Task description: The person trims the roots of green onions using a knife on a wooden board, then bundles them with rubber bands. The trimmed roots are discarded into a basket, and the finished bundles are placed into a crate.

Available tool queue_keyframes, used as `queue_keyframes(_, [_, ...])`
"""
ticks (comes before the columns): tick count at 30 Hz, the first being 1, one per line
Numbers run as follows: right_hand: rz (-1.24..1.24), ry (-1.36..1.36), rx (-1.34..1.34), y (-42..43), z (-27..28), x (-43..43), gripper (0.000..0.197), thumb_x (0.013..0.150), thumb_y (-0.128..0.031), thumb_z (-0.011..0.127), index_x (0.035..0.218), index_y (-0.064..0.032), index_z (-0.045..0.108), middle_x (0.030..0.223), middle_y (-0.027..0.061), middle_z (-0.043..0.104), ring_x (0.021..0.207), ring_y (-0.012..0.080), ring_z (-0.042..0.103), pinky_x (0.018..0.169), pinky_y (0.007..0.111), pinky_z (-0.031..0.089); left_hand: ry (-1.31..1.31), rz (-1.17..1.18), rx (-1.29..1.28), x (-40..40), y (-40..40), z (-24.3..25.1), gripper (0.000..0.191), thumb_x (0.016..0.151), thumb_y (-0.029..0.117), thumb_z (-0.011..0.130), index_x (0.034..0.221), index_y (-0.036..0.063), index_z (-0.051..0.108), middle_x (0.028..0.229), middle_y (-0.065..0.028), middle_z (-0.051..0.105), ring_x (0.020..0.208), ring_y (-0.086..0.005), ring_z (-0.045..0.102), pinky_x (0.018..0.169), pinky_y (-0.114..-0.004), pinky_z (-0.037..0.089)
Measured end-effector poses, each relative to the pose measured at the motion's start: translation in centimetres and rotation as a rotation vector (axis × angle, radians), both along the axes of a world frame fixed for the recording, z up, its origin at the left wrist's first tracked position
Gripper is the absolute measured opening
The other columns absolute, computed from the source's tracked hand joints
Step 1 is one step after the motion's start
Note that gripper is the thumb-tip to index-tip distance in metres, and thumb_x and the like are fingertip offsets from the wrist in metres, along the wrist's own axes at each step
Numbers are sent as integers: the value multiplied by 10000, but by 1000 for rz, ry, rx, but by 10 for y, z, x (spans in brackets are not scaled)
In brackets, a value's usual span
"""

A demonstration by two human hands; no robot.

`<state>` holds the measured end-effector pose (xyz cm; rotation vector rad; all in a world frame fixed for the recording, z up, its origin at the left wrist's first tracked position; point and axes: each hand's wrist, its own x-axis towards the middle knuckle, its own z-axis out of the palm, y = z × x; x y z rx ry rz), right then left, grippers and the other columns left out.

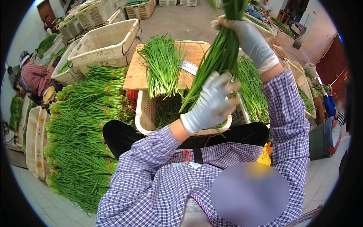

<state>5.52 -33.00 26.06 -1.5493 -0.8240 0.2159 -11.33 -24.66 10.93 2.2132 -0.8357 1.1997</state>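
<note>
My right hand (241, 34), in a pale thin glove, is raised and closed around a bunch of garlic chives (218, 54) that hangs down over the board's right side. My left hand (212, 99), gloved too, has its fingers spread and blurred beside the lower part of that bunch; it grips nothing that I can see. On the wooden board (136, 71) lies another pile of chives (164, 62), its pale ends over the near edge. A wide metal blade (189, 67) rests to its right. Below is a white plastic crate (147, 110) with loose green scraps inside.
Many chive bundles tied with orange bands (82, 124) are stacked at left. Behind them stands a white crate (105, 42). Loose chives (252, 88) lie right of the board. A person in a checked shirt (35, 73) sits far left; another in blue (330, 105) is far right.
</note>
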Motion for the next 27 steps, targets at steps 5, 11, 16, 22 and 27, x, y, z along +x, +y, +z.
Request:
queue_keyframes(5, [230, -8, 88, -10, 12, -19, 249, 964, -200, 579, 1089, 9, 631, 996, 106, 695, 876, 177, 689, 818, 313, 595, 96, -158, -165, -38, 50, 9, 328, 798, 117, 710, 1116, 58, 659, 1282, -157, 597, 1210, -307, 560, 1036, -433, 426])
queue_keyframes(11, [265, -163, -56, 1, 10, -42, 251, 942, -246, 612, 1030, -12, 635, 888, 66, 686, 724, 151, 681, 736, 314, 601, 262, 54, -621, -23, 117, 10, 735, 834, 208, 763, 1429, 3, 383, 1437, -182, 448, 1302, -282, 454, 1099, -375, 355])
queue_keyframes(16, [200, 92, 32, 2, 7, -46, 220, 945, -170, 593, 1027, 19, 670, 925, 92, 709, 818, 147, 677, 792, 285, 552, 673, -492, -1086, -6, 147, 33, 1058, 849, 554, 683, 1534, -4, 99, 1550, -220, 241, 1465, -290, 202, 1199, -406, 167])
queue_keyframes(22, [289, 287, 96, 16, -15, -46, 239, 924, -140, 608, 1056, 55, 645, 928, 130, 700, 850, 197, 687, 806, 307, 567, 691, -645, -916, 6, 126, 50, 1155, 774, 623, 665, 1539, 36, 30, 1576, -240, 143, 1467, -359, 170, 1208, -465, 159])
queue_keyframes(27, [251, 304, 114, 13, -14, -36, 252, 908, -148, 643, 1078, 39, 641, 966, 124, 705, 869, 192, 696, 818, 299, 576, 386, 148, -217, -16, 70, 19, 1348, 628, 309, 885, 1544, 52, -70, 1563, -292, 149, 1472, -397, 138, 1179, -417, 235])
